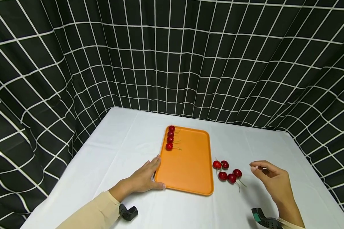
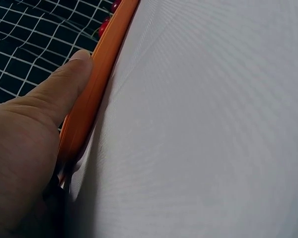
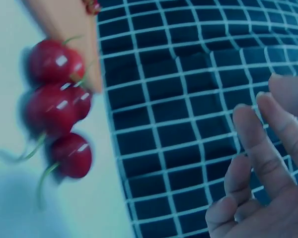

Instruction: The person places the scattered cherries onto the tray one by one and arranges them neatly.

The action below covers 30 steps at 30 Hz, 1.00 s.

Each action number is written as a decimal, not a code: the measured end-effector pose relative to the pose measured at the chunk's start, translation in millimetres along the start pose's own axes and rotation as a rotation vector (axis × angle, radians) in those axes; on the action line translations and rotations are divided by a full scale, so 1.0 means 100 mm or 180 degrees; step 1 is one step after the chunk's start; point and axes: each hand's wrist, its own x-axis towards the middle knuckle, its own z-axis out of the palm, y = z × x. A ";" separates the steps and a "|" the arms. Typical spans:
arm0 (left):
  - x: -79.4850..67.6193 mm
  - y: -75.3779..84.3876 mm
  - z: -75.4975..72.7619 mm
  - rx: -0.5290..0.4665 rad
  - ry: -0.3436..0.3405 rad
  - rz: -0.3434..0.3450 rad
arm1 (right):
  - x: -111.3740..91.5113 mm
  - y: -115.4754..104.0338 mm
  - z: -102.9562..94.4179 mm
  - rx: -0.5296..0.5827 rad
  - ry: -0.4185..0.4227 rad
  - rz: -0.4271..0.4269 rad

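An orange tray [image 1: 189,162] lies on the white cloth, and my left hand [image 1: 141,178] rests at its near left corner. The left fingers lie straight along the tray's left side, while the thumb [image 2: 72,79] touches the rim. On the tray, several red cherries [image 1: 170,139] form a column down the far left edge, stems pointing right. More loose cherries [image 1: 231,178] sit in a cluster on the cloth, right of the tray. Beyond that cluster, my right hand [image 1: 275,181] hovers with loosely bent fingers [image 3: 251,129], apart from the cherries and holding nothing.
White cloth [image 1: 123,140] covers the table. A black curtain with white grid lines [image 1: 160,57] stands along the back and both sides. A dark wrist device [image 1: 128,212] is on the left wrist, and another [image 1: 265,219] is on the right.
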 end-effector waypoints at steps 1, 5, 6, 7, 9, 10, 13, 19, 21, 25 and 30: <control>0.00 0.00 -0.01 0.0000 0.0000 -0.0010 | -0.02 0.04 0.00 -0.0022 -0.0022 0.0029; -0.01 0.01 -0.01 -0.0057 0.0004 0.0025 | -0.09 0.20 0.02 -0.0029 -0.0139 0.0073; -0.01 0.01 0.00 -0.0070 0.0003 0.0030 | -0.10 0.23 0.03 0.0008 -0.0178 0.0071; -0.01 0.00 0.00 -0.0074 0.0000 0.0024 | -0.11 0.25 0.04 0.0037 -0.0215 0.0072; -0.01 0.00 0.01 -0.0058 -0.0008 0.0011 | -0.13 0.30 0.05 0.0095 -0.0278 0.0071; -0.01 0.00 0.01 -0.0041 -0.0006 0.0005 | -0.14 0.33 0.05 0.0112 -0.0303 0.0071; -0.01 0.00 0.01 -0.0001 -0.0015 -0.0012 | -0.16 0.41 0.06 0.0079 -0.0354 0.0087; -0.02 0.00 0.00 -0.0035 0.0008 0.0019 | -0.19 0.56 0.09 -0.0248 -0.0451 0.0070; -0.03 0.00 0.01 -0.0057 0.0018 0.0025 | -0.20 0.61 0.10 -0.0394 -0.0491 0.0076; -0.03 0.01 0.00 -0.0044 0.0014 0.0024 | -0.22 0.66 0.13 -0.0739 -0.0548 0.0067; -0.01 0.02 -0.02 -0.0036 0.0002 0.0020 | -0.21 0.66 0.17 -0.1029 -0.0572 0.0038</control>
